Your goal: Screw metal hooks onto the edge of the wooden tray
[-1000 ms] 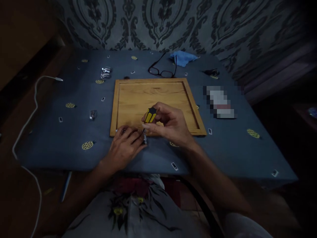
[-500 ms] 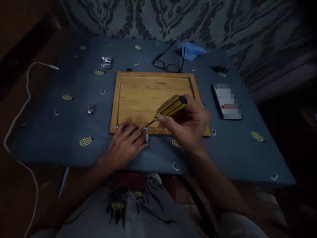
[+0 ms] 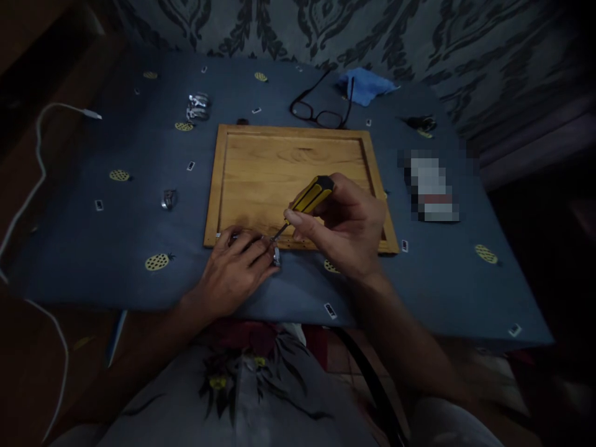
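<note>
By the right hand (image 3: 351,226), thumb and fingers clamped round the handle, a yellow-and-black screwdriver (image 3: 310,197) with a thin metal shaft is held, slanted — its tip is set near a small shiny metal fitting (image 3: 276,256) at the near edge of the framed, light-brown wooden panel (image 3: 279,167). The left hand (image 3: 235,270) is laid across that edge, left of the tip; whether it is closed on anything cannot be told. The panel is laid flat on a blue-grey pineapple-print tablecloth (image 3: 139,233). Farther out, a loose silvery metal piece (image 3: 168,199) is seen left, dark-framed glasses (image 3: 328,119) far — and a pixelated rectangular object (image 3: 431,189) right.
</note>
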Demonstrator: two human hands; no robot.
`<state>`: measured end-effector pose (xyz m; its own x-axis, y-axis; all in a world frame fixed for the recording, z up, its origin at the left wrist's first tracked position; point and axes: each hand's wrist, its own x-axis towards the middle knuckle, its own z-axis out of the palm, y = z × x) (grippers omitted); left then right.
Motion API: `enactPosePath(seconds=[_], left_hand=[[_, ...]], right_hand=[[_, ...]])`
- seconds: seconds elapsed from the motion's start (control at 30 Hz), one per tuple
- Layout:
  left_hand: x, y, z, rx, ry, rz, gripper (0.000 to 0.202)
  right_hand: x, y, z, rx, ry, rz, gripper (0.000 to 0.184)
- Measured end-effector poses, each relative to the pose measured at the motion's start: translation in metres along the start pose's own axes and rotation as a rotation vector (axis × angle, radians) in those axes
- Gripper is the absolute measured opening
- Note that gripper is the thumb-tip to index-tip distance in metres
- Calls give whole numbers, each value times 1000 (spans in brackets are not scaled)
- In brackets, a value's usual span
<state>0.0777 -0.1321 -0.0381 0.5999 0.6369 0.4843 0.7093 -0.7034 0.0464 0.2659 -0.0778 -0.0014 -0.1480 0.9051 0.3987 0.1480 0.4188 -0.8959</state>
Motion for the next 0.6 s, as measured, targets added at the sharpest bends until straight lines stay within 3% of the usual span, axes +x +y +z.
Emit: enactPosePath(seconds=[0.27,0.43,0.6], left_hand=[[2,0,-1,32,13,9,18],[1,0,0,29,23,9,18],[0,0,0,22,17,9,19]], right_hand=[[1,0,1,37,-57,2,37],[4,-6,-6,40,-160,14,28],[7,-10,-12,10,-249,-61,23]])
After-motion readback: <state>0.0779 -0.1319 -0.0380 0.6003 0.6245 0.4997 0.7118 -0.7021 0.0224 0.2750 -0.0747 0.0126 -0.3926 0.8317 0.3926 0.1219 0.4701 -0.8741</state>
